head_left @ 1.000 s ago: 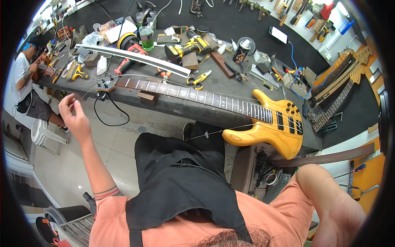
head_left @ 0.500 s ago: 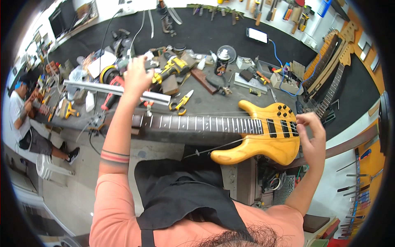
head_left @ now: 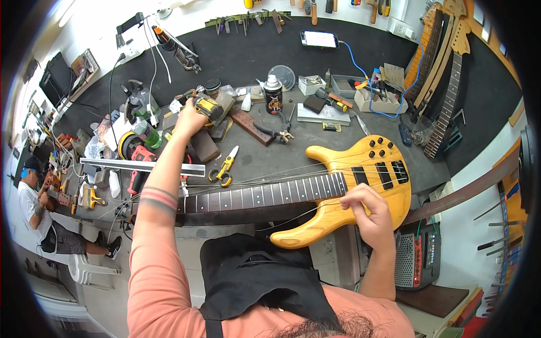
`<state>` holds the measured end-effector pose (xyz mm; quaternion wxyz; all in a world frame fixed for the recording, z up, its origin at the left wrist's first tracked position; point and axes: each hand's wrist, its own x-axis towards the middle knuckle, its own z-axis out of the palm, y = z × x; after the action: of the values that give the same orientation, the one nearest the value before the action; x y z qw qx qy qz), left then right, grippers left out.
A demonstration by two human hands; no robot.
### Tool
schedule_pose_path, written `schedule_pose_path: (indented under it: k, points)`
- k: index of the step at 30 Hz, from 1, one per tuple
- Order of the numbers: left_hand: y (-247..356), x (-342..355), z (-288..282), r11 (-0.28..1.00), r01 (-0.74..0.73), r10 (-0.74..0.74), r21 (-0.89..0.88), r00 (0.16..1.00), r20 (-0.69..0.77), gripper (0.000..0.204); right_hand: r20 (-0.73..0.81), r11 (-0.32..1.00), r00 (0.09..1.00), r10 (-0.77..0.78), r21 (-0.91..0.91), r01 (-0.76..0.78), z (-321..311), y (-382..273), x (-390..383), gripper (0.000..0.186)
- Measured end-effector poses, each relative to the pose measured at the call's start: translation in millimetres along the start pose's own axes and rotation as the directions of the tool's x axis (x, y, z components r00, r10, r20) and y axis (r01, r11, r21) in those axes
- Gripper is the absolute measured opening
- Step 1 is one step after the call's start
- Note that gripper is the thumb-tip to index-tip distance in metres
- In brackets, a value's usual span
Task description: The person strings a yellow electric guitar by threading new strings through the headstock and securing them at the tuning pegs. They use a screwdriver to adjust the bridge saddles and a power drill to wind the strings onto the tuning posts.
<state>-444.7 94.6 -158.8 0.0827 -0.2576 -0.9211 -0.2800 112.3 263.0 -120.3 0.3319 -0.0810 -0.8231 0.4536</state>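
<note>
An electric bass with a honey-coloured wooden body point(head_left: 360, 163) lies along the bench's near edge, its dark fretted neck point(head_left: 259, 197) pointing left. Several loose strings trail leftward from its bridge point(head_left: 399, 172). My left hand point(head_left: 191, 119) is closed around a yellow and black cordless drill point(head_left: 208, 108) beyond the neck; its handle is mostly hidden by my fingers. Over the lower part of the body, my right hand point(head_left: 367, 213) has its fingers curled in a pinch. Whatever they hold, perhaps a string, is too fine to make out.
Yellow-handled scissors point(head_left: 225, 169) and a long metal bar point(head_left: 141, 167) lie beyond the neck. A spray can point(head_left: 273, 94) stands farther back, near a brown block with holes point(head_left: 251, 127). Another person point(head_left: 36, 197) sits at far left. A phone point(head_left: 319, 39) rests against the dark back panel.
My left hand has come down and closed on the drill. My right hand has moved left from the bridge end to over the body's lower part. The view has shifted.
</note>
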Motion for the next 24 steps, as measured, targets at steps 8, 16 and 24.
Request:
schedule_pose_path:
  k: [8,16,24]
  points:
    - [50.0,-214.9,-155.5,0.501,0.028,0.029,-0.865,0.998,0.049,0.059,0.145,0.918,0.989,-0.008,0.394,-0.05,70.8,-15.4,8.7,0.015]
    - [17.9,-452.5,-98.3,0.763,-0.146,0.19,-0.63,0.982,0.002,0.06,0.459,0.194,0.887,0.053,0.867,-0.46,206.7,-109.3,-7.9,0.048]
    - [50.6,-482.2,-119.2,0.675,-0.37,0.264,-0.638,0.929,-0.259,0.067,0.566,0.119,0.816,0.122,0.808,-0.578,217.3,-138.2,-30.7,0.031]
